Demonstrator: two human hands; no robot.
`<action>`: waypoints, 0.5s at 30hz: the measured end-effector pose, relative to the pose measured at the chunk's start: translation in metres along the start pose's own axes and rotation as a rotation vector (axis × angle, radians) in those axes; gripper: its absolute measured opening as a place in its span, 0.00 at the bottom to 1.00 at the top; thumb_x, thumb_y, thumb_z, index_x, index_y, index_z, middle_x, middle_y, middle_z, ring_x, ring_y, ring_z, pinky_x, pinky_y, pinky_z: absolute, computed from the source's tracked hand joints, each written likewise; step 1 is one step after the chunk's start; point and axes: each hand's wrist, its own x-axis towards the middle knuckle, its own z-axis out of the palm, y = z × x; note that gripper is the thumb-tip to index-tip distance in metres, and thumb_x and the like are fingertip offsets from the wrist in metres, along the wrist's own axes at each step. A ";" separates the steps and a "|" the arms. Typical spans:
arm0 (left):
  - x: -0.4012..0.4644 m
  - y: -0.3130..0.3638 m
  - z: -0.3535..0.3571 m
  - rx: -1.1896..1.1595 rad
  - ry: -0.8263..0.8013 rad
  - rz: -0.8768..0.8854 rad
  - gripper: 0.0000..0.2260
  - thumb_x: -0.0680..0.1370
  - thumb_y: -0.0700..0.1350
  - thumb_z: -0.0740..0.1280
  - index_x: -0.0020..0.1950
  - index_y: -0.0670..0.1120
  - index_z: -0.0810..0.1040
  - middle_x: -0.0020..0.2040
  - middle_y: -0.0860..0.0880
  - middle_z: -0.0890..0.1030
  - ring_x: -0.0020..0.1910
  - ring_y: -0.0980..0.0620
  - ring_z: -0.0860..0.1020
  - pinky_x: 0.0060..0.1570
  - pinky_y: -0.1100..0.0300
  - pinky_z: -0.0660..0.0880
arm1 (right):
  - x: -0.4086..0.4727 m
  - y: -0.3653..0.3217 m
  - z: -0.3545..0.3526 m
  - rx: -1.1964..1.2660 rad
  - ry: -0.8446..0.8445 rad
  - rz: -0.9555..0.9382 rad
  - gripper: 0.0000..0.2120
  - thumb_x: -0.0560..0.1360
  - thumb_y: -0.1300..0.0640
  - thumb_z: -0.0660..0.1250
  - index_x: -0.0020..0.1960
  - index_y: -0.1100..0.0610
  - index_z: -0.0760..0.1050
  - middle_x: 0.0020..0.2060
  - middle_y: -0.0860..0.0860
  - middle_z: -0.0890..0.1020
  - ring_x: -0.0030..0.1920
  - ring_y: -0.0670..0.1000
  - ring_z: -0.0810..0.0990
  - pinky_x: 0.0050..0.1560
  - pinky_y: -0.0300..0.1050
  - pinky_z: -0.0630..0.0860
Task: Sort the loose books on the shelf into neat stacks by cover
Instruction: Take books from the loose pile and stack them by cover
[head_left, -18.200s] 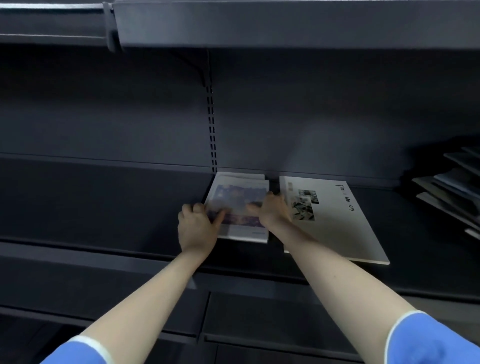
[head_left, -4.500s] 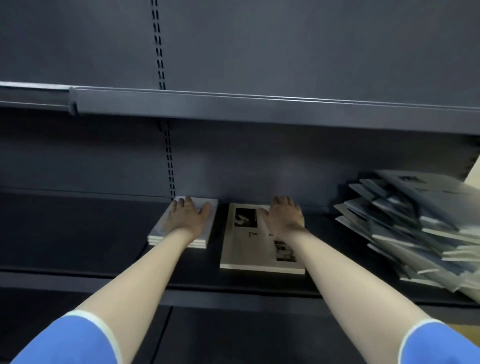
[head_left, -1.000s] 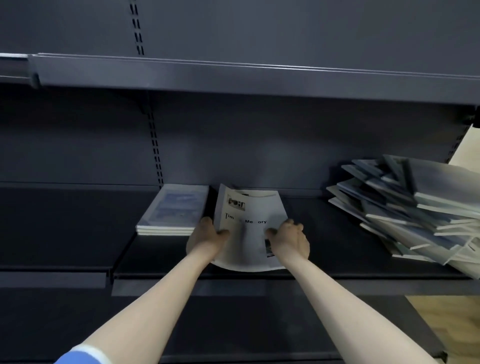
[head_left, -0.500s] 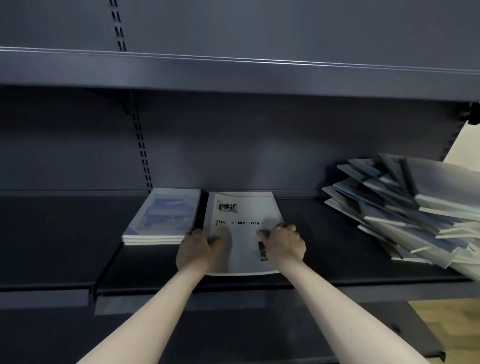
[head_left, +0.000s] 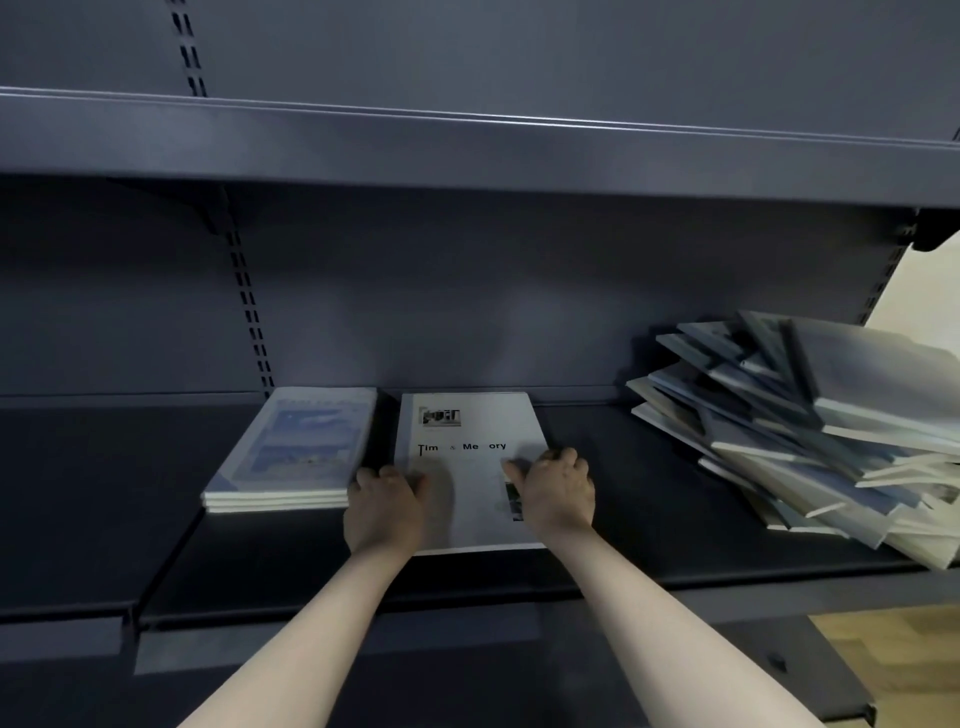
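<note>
white book (head_left: 470, 467) flat on shelf (head_left: 623, 519), mid. left hand (head_left: 384, 506) and right hand (head_left: 558, 493) grip its side edges, fingers curled. blue stack (head_left: 296, 452) just left; loose pile (head_left: 810, 431) far right.

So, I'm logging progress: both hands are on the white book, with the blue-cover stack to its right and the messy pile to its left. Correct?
Sides swapped. The head view shows the blue-cover stack left of the white book and the messy pile right.
</note>
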 end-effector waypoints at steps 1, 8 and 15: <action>0.001 0.001 0.000 0.019 0.000 0.003 0.21 0.82 0.53 0.53 0.65 0.38 0.70 0.66 0.38 0.67 0.67 0.40 0.65 0.60 0.49 0.68 | 0.002 0.000 0.001 0.005 0.002 0.001 0.33 0.80 0.38 0.49 0.66 0.66 0.69 0.63 0.59 0.69 0.63 0.56 0.69 0.61 0.47 0.68; 0.013 0.010 0.004 0.136 0.011 -0.008 0.21 0.83 0.52 0.51 0.65 0.38 0.70 0.65 0.39 0.69 0.65 0.40 0.68 0.63 0.50 0.65 | 0.014 -0.001 0.005 0.064 0.045 0.000 0.31 0.81 0.40 0.50 0.65 0.66 0.69 0.61 0.59 0.70 0.61 0.56 0.70 0.60 0.46 0.69; 0.017 0.010 0.009 0.168 0.024 -0.023 0.21 0.83 0.52 0.50 0.64 0.38 0.69 0.64 0.40 0.69 0.65 0.41 0.68 0.63 0.50 0.66 | 0.017 0.000 0.009 0.079 0.081 -0.003 0.27 0.81 0.42 0.51 0.62 0.65 0.72 0.61 0.59 0.71 0.60 0.56 0.71 0.60 0.46 0.70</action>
